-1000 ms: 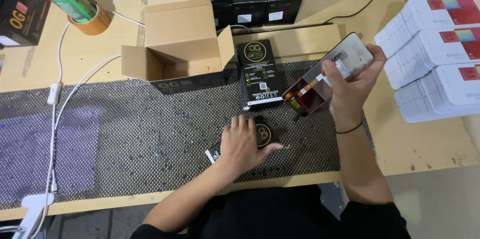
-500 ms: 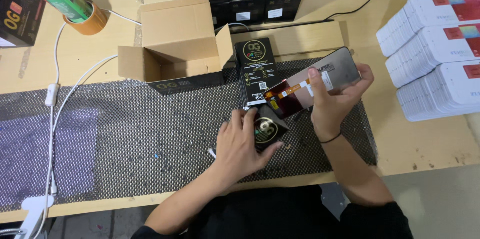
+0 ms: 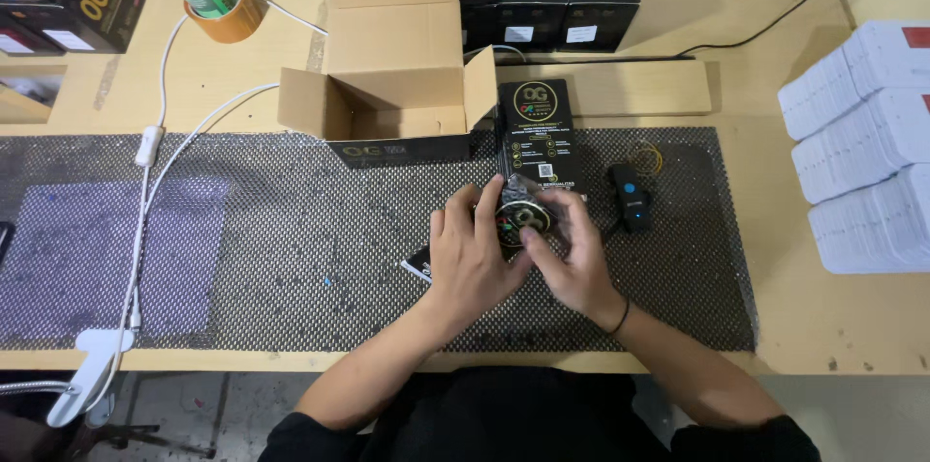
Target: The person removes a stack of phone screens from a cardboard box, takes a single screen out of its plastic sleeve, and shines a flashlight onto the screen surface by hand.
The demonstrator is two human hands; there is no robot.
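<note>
Both hands now meet over the black mesh mat (image 3: 291,259) on the counter (image 3: 775,104). The left hand (image 3: 475,263) and right hand (image 3: 573,263) have their fingers curled around a small round black disc (image 3: 523,218), held just in front of the flat black retail box (image 3: 536,138). Half a second earlier the right hand held a phone-like panel raised beside that box; it is no longer in view. A small black device (image 3: 632,196) lies right of the box, the open cardboard carton (image 3: 397,84) left of it.
</note>
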